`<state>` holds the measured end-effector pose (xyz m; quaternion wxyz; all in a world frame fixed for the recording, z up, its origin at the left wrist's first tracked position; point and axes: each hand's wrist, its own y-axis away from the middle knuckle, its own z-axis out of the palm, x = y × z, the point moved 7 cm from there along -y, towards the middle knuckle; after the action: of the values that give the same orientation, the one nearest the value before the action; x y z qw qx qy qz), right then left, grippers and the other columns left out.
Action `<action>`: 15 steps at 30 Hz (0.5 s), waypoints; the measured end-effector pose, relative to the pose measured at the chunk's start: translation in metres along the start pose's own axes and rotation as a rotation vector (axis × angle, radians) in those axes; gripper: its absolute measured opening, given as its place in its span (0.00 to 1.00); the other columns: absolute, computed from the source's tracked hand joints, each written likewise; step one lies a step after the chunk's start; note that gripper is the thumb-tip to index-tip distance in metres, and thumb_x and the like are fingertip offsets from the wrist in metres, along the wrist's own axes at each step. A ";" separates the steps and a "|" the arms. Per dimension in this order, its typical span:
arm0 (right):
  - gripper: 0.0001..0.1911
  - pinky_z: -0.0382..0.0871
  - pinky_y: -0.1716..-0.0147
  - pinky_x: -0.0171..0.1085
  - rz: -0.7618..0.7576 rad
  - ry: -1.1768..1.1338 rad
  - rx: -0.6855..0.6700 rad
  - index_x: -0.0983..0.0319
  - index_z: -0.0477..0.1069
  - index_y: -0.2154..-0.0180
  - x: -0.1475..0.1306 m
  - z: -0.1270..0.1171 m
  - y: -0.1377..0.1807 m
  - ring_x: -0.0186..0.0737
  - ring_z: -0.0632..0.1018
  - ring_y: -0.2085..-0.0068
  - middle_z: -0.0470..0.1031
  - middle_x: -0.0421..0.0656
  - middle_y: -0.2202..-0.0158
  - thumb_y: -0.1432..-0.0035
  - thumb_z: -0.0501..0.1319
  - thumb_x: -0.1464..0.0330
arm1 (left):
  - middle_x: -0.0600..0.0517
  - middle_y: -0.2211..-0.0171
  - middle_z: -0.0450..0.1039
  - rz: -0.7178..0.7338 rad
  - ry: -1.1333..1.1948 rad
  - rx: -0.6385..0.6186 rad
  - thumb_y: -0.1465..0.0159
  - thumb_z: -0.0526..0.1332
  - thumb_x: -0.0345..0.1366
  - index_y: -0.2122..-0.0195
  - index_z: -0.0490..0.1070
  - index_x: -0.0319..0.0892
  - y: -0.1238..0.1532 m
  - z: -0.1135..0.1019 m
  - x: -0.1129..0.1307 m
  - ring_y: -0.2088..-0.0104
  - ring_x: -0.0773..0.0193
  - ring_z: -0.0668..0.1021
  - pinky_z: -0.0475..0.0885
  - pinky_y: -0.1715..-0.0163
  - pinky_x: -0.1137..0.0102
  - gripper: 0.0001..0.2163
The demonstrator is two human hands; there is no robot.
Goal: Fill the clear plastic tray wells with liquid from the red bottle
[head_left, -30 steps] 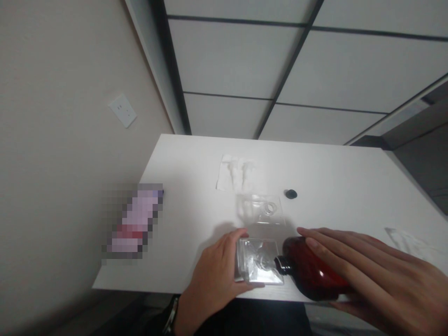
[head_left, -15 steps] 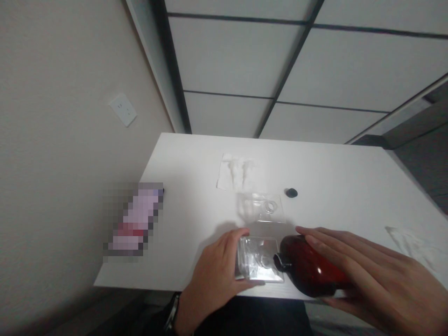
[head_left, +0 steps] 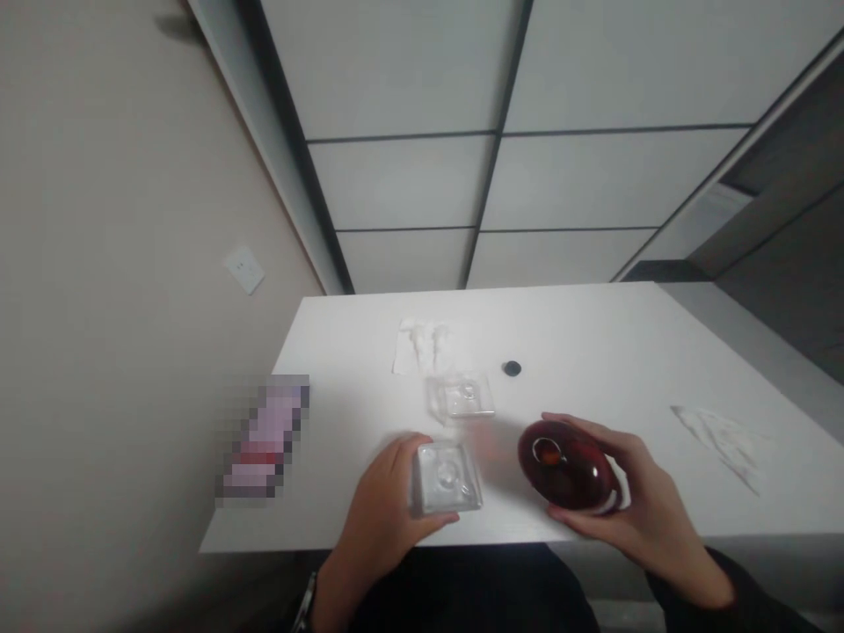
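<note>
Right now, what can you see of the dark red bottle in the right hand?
The dark red bottle is glossy, translucent and looks like plastic, with highlights on its rounded body. Its mouth is open, with no cap on, and faces up toward the camera. The right hand wraps it from the far side and below, fingers curled over the top, holding it at the near edge of the white table. It stands apart from the clear square bottle in the left hand.

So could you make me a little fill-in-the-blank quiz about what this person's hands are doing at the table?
1. The right hand holds a dark ____ bottle.
2. The left hand grips a clear ____ bottle.
3. A small black cap lies on the ____ table.

Missing words: red; square; white
</note>
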<state>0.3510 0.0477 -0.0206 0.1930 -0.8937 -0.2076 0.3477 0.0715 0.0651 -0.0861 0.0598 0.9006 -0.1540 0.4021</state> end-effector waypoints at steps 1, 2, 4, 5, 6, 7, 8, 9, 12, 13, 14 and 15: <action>0.34 0.87 0.51 0.47 0.013 -0.009 0.014 0.58 0.64 0.36 0.005 0.000 0.006 0.55 0.87 0.45 0.83 0.56 0.42 0.35 0.71 0.51 | 0.44 0.40 0.77 -0.003 -0.017 0.012 0.48 0.81 0.30 0.39 0.67 0.47 0.002 -0.004 -0.003 0.39 0.42 0.79 0.74 0.37 0.46 0.37; 0.36 0.87 0.50 0.47 0.027 -0.020 0.023 0.58 0.63 0.35 0.011 0.001 0.013 0.56 0.86 0.44 0.83 0.56 0.41 0.36 0.72 0.52 | 0.43 0.40 0.76 -0.012 -0.031 0.016 0.47 0.79 0.29 0.39 0.67 0.47 0.004 -0.007 -0.007 0.38 0.42 0.79 0.74 0.36 0.47 0.36; 0.38 0.86 0.47 0.49 0.059 -0.055 0.028 0.57 0.63 0.34 0.021 0.003 0.025 0.56 0.85 0.42 0.82 0.55 0.40 0.38 0.75 0.55 | 0.43 0.39 0.76 -0.045 -0.062 0.020 0.45 0.76 0.29 0.38 0.66 0.48 0.008 -0.014 -0.017 0.38 0.43 0.79 0.74 0.37 0.47 0.34; 0.38 0.85 0.47 0.49 0.075 -0.077 0.037 0.57 0.63 0.34 0.026 0.004 0.030 0.57 0.85 0.42 0.81 0.55 0.39 0.39 0.76 0.56 | 0.43 0.38 0.76 -0.064 -0.080 0.025 0.44 0.75 0.29 0.37 0.65 0.48 0.009 -0.018 -0.022 0.37 0.43 0.79 0.74 0.36 0.47 0.34; 0.39 0.85 0.46 0.49 0.092 -0.106 0.052 0.57 0.64 0.34 0.031 0.006 0.035 0.57 0.85 0.41 0.81 0.55 0.39 0.40 0.76 0.57 | 0.43 0.37 0.75 -0.084 -0.096 0.033 0.43 0.74 0.30 0.36 0.64 0.48 0.010 -0.023 -0.027 0.36 0.42 0.78 0.73 0.35 0.46 0.35; 0.39 0.84 0.45 0.50 0.106 -0.140 0.074 0.56 0.65 0.34 0.036 0.007 0.040 0.57 0.85 0.41 0.81 0.55 0.39 0.41 0.77 0.58 | 0.42 0.34 0.73 -0.103 -0.108 0.038 0.43 0.73 0.31 0.34 0.61 0.48 0.010 -0.027 -0.031 0.34 0.42 0.77 0.72 0.34 0.46 0.37; 0.39 0.84 0.45 0.50 0.119 -0.181 0.095 0.56 0.65 0.35 0.041 0.010 0.044 0.57 0.84 0.41 0.80 0.55 0.38 0.41 0.77 0.59 | 0.42 0.33 0.71 -0.121 -0.115 0.042 0.42 0.73 0.32 0.32 0.59 0.49 0.010 -0.031 -0.034 0.33 0.42 0.76 0.71 0.33 0.45 0.38; 0.39 0.84 0.45 0.50 0.131 -0.225 0.120 0.56 0.65 0.35 0.046 0.012 0.048 0.57 0.84 0.41 0.80 0.55 0.38 0.42 0.77 0.59 | 0.42 0.31 0.70 -0.133 -0.118 0.041 0.41 0.72 0.33 0.30 0.56 0.49 0.009 -0.035 -0.037 0.33 0.42 0.75 0.71 0.33 0.45 0.40; 0.40 0.83 0.45 0.50 0.202 -0.336 0.195 0.56 0.65 0.36 0.065 0.020 0.059 0.58 0.83 0.40 0.79 0.56 0.38 0.44 0.78 0.59 | 0.41 0.30 0.68 -0.143 -0.115 0.033 0.39 0.72 0.35 0.27 0.54 0.49 0.003 -0.044 -0.039 0.32 0.43 0.75 0.71 0.32 0.46 0.41; 0.40 0.83 0.46 0.50 0.236 -0.357 0.221 0.56 0.66 0.36 0.072 0.023 0.063 0.58 0.83 0.40 0.79 0.57 0.38 0.45 0.79 0.58 | 0.41 0.29 0.68 -0.139 -0.118 0.035 0.39 0.72 0.36 0.28 0.55 0.49 0.000 -0.046 -0.038 0.33 0.42 0.75 0.71 0.33 0.46 0.41; 0.40 0.83 0.46 0.51 0.266 -0.376 0.246 0.56 0.66 0.37 0.077 0.025 0.065 0.58 0.83 0.40 0.79 0.56 0.38 0.46 0.80 0.58 | 0.41 0.29 0.68 -0.134 -0.122 0.038 0.40 0.72 0.36 0.28 0.56 0.49 -0.003 -0.049 -0.036 0.33 0.41 0.76 0.72 0.34 0.45 0.40; 0.40 0.83 0.46 0.51 0.291 -0.393 0.271 0.56 0.66 0.38 0.080 0.027 0.067 0.58 0.83 0.41 0.79 0.56 0.39 0.47 0.80 0.57 | 0.41 0.29 0.68 -0.128 -0.127 0.040 0.40 0.73 0.36 0.28 0.58 0.49 -0.007 -0.051 -0.035 0.34 0.40 0.76 0.72 0.34 0.45 0.40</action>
<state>0.4018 0.0367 -0.1151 0.2150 -0.7955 -0.0622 0.5631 0.0159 0.0917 -0.0782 0.0574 0.9333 -0.0915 0.3424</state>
